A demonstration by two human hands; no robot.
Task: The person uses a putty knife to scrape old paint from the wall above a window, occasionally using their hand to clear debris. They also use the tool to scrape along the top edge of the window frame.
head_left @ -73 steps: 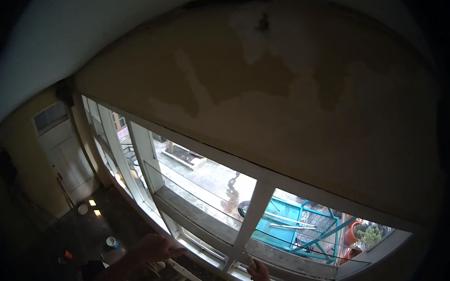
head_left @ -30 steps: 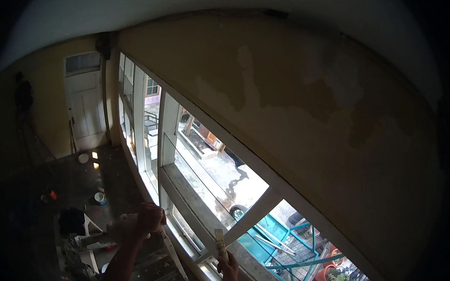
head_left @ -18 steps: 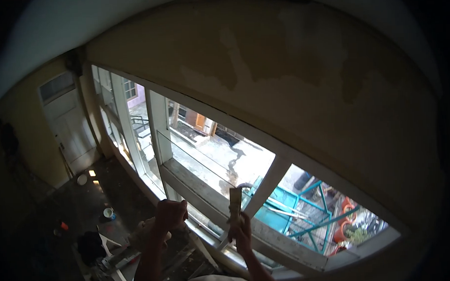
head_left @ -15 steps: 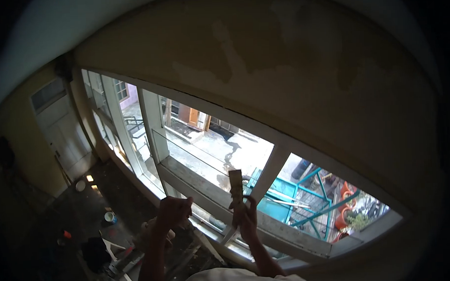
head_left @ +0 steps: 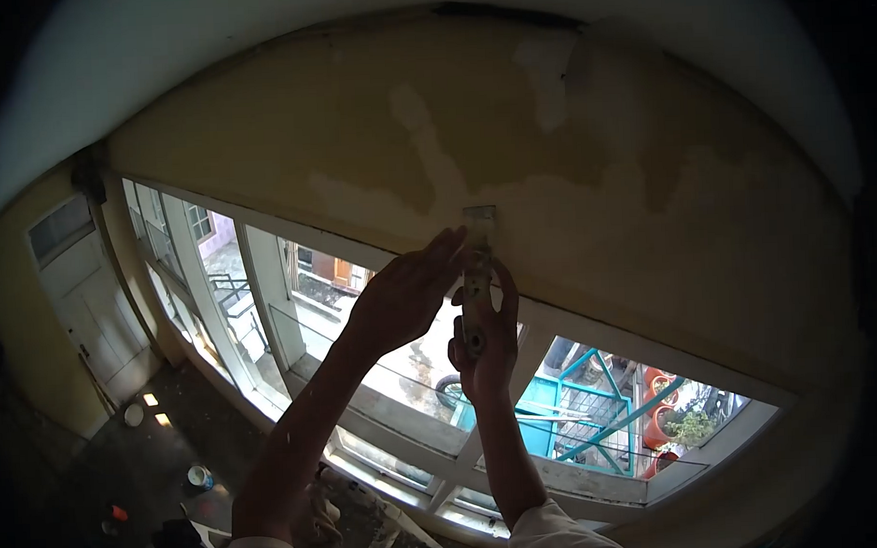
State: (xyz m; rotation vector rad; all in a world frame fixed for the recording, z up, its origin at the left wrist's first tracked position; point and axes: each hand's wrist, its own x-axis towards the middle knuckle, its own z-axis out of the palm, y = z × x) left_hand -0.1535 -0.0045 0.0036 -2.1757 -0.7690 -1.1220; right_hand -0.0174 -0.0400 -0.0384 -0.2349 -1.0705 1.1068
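Note:
My right hand (head_left: 491, 340) is wrapped around the handle of a putty knife (head_left: 479, 226), held upright with its broad blade pointing up. The blade overlaps the yellowish wall (head_left: 572, 231) just above the window frame, beside a paler patch. My left hand (head_left: 410, 287) is raised next to the tool, its fingers stretched out and the fingertips close by the blade's lower part. Both arms reach up in front of the window (head_left: 365, 378).
Below on the dark floor stand a small paint can (head_left: 200, 476) and an orange object (head_left: 118, 513). A white door (head_left: 96, 296) is at the left. Outside the window are a teal metal cart (head_left: 549, 405) and orange pots (head_left: 659, 426).
Both hands have risen from window level to the wall above, the right bringing the putty knife along. My left hand has gone from curled to stretched fingers. The view has tilted up.

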